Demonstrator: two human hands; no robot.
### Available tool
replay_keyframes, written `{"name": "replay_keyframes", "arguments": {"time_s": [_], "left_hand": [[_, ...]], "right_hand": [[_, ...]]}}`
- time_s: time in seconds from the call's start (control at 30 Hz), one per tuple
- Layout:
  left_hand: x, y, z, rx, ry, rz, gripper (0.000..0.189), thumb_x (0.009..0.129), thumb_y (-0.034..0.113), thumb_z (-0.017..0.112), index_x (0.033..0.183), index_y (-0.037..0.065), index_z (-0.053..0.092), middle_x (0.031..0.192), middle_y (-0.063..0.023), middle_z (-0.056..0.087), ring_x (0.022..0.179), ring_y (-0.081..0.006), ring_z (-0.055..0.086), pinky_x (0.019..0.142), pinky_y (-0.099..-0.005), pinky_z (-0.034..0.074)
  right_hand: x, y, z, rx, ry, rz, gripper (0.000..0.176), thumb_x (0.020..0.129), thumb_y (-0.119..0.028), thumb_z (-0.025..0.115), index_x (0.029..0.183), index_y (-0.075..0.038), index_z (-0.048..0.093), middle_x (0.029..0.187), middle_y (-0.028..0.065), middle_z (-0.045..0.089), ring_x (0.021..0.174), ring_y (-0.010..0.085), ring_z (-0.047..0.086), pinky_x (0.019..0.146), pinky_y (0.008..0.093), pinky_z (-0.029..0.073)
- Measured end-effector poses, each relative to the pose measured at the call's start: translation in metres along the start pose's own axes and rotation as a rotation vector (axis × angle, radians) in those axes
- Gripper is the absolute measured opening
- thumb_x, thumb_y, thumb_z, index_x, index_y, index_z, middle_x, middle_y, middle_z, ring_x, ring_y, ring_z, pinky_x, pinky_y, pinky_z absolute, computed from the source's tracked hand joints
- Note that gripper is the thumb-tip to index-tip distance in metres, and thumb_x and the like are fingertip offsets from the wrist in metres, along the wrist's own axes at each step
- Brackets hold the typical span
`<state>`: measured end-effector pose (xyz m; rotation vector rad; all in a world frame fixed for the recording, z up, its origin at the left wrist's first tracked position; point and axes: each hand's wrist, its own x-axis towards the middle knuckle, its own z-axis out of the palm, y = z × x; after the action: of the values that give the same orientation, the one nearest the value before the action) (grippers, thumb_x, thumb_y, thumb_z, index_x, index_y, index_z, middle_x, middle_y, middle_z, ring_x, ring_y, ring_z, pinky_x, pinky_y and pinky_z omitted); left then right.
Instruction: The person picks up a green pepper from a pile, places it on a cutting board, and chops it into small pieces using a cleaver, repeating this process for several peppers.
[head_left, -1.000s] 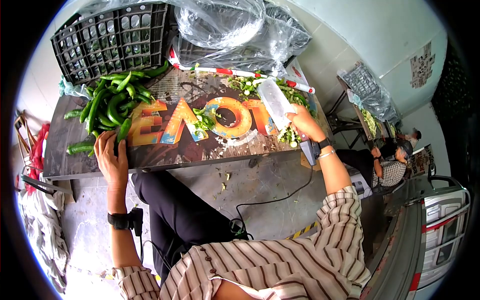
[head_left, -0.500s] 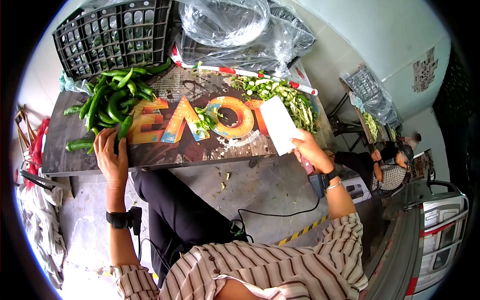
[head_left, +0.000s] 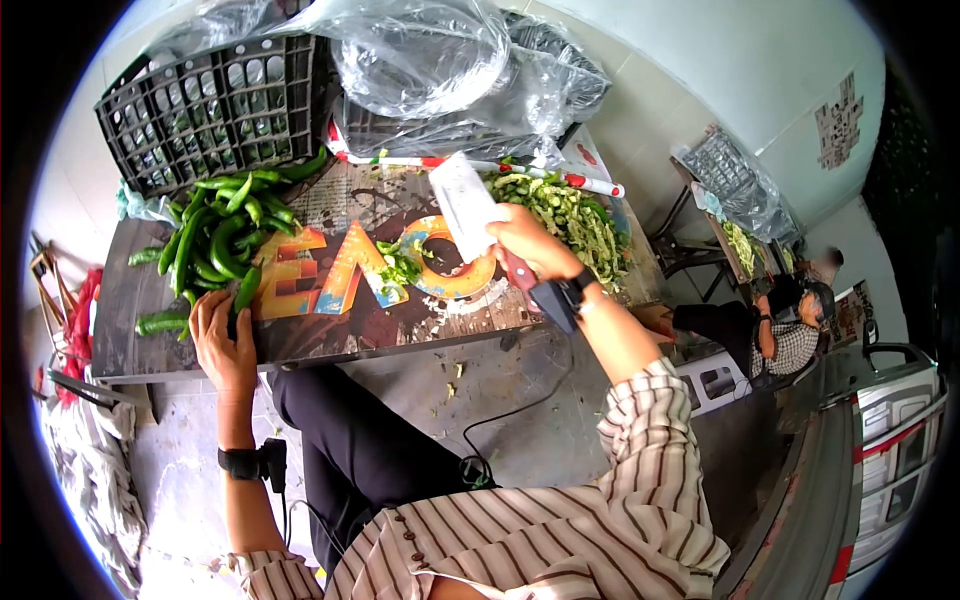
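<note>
My left hand point(head_left: 224, 345) rests at the table's near edge, closed, its thumb and fingers around the lower end of a long green chili pepper point(head_left: 248, 287). Just beyond it lies a heap of whole green chili peppers point(head_left: 228, 238). My right hand point(head_left: 535, 245) grips the handle of a cleaver point(head_left: 466, 207), its broad pale blade raised over the middle of the table and pointing away from me. A small clump of cut green pepper point(head_left: 400, 265) lies between the two hands. Past my right hand is a larger pile of chopped peppers point(head_left: 580, 225).
A black plastic crate point(head_left: 210, 115) stands behind the whole peppers. Clear plastic sheeting point(head_left: 430, 60) covers another crate at the back. A red-and-white rolled strip point(head_left: 590, 184) runs along the table's point(head_left: 130, 300) far side. On the right, another person point(head_left: 790, 340) sits by a second table.
My right hand has carried the cleaver leftward, from beside the chopped pile to above the table's middle. My left hand stays by the pepper. The whole view has shifted slightly.
</note>
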<state>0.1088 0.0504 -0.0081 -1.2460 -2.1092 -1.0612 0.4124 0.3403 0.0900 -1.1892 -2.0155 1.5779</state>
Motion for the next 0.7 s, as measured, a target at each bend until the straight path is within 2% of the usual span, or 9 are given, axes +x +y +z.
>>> {"name": "replay_keyframes", "arguments": {"time_s": [0.17, 0.3, 0.4, 0.47, 0.67, 0.7], "left_hand": [[-0.001, -0.001, 0.001, 0.005, -0.017, -0.013, 0.024, 0.083, 0.01, 0.064, 0.105, -0.002, 0.065, 0.113, -0.0124, 0.061, 0.116, -0.0332, 0.051, 0.102, -0.0424, 0.038], [-0.001, -0.001, 0.001, 0.003, -0.017, -0.021, 0.024, 0.083, 0.01, 0.064, 0.104, -0.002, 0.065, 0.113, -0.0121, 0.061, 0.116, -0.0332, 0.051, 0.102, -0.0426, 0.038], [-0.001, 0.0, 0.0, -0.007, -0.003, -0.008, 0.024, 0.083, 0.01, 0.064, 0.104, -0.002, 0.065, 0.114, -0.0119, 0.061, 0.116, -0.0331, 0.052, 0.102, -0.0424, 0.038], [0.0, 0.0, 0.0, -0.01, -0.007, -0.008, 0.024, 0.083, 0.01, 0.064, 0.104, -0.002, 0.065, 0.114, -0.012, 0.061, 0.116, -0.0332, 0.052, 0.102, -0.0423, 0.038], [-0.001, 0.001, 0.0, -0.019, -0.008, -0.012, 0.023, 0.084, 0.01, 0.064, 0.103, -0.001, 0.066, 0.113, -0.0119, 0.061, 0.115, -0.0331, 0.052, 0.102, -0.0421, 0.038], [-0.001, 0.0, 0.0, -0.023, -0.014, -0.015, 0.023, 0.084, 0.011, 0.064, 0.103, -0.001, 0.066, 0.113, -0.0119, 0.061, 0.115, -0.033, 0.052, 0.102, -0.0421, 0.038]], "right_hand": [[0.024, 0.006, -0.008, 0.071, -0.041, 0.01, 0.016, 0.088, -0.002, 0.049, 0.099, 0.008, 0.055, 0.071, 0.012, 0.062, 0.047, 0.015, 0.055, 0.042, 0.0278, 0.046], [0.017, 0.023, -0.036, -0.014, 0.072, 0.052, 0.015, 0.09, -0.003, 0.048, 0.099, 0.007, 0.054, 0.068, 0.0107, 0.061, 0.047, 0.0153, 0.056, 0.042, 0.0289, 0.047], [-0.004, 0.03, -0.046, -0.076, 0.197, 0.045, 0.017, 0.091, -0.004, 0.048, 0.104, 0.006, 0.052, 0.067, 0.0111, 0.06, 0.045, 0.0153, 0.055, 0.041, 0.0296, 0.047], [-0.03, 0.027, -0.04, -0.181, 0.228, 0.009, 0.021, 0.094, -0.009, 0.047, 0.111, 0.003, 0.05, 0.07, 0.0092, 0.059, 0.047, 0.0115, 0.053, 0.041, 0.0272, 0.044], [-0.1, 0.042, -0.002, 0.052, 0.158, 0.004, 0.022, 0.095, -0.01, 0.047, 0.114, 0.002, 0.048, 0.076, 0.0115, 0.062, 0.043, 0.0101, 0.05, 0.038, 0.0257, 0.043], [-0.103, 0.052, 0.0, 0.082, 0.131, 0.005, 0.019, 0.096, -0.011, 0.049, 0.11, 0.001, 0.047, 0.073, 0.0099, 0.061, 0.043, 0.0099, 0.052, 0.037, 0.0261, 0.044]]}}
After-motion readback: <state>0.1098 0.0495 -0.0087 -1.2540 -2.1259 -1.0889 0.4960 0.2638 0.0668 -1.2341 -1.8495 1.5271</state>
